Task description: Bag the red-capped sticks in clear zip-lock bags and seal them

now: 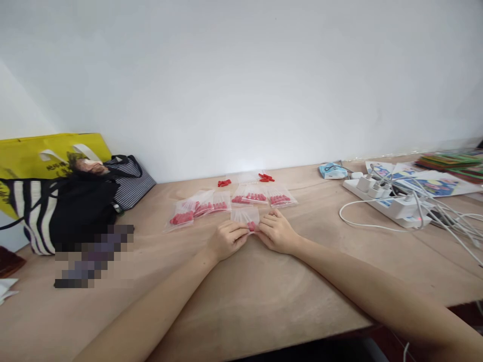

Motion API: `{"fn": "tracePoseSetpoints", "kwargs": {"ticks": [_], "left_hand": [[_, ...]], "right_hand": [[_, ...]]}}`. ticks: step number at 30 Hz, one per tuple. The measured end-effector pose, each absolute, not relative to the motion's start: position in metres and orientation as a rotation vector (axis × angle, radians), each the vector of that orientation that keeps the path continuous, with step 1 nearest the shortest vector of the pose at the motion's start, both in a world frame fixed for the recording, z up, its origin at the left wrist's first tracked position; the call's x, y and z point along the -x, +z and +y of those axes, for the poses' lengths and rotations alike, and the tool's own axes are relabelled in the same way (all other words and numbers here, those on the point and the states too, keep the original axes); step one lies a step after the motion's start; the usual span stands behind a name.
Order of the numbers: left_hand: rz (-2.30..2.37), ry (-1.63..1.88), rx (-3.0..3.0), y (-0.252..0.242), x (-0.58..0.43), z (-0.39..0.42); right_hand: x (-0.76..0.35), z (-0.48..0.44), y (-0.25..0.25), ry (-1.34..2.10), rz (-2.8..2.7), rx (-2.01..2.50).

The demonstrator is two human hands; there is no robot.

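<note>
Bare forearms [362,279] cross the near edge of the desk [283,296], ending in a left hand [228,239] and a right hand [277,231], both with curled fingers. They pinch the near end of a small clear bag [241,215], which lies between the desk's near and far edges. Red pieces [251,226] show inside at that end, partly covered by the fingers. The bag should be light and limp, its film slick and easily creased; the pieces inside probably shift and bunch. Its edge looks the best place to hold, a pinch at each corner keeping the film taut. Just beyond, filled bags [183,216] lie in two overlapping groups, with two small red piles [266,177] near the far edge. Toward the right sits a power strip [388,201].
</note>
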State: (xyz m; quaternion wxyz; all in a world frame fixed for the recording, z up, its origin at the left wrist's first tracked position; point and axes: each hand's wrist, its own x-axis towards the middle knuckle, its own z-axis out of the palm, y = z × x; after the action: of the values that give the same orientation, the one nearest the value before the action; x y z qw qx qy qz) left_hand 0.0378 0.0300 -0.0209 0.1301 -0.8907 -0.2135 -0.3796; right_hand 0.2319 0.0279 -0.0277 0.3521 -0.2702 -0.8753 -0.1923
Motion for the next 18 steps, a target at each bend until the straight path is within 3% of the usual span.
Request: {"fn": "tracePoseSetpoints", "kwargs": {"ticks": [18], "left_hand": [[-0.509,-1.016,2.534,-0.0149,-0.0423,0.0269]], "right_hand": [[-0.2297,0.0245,-0.0231,-0.552,-2.286,0.629]]}}
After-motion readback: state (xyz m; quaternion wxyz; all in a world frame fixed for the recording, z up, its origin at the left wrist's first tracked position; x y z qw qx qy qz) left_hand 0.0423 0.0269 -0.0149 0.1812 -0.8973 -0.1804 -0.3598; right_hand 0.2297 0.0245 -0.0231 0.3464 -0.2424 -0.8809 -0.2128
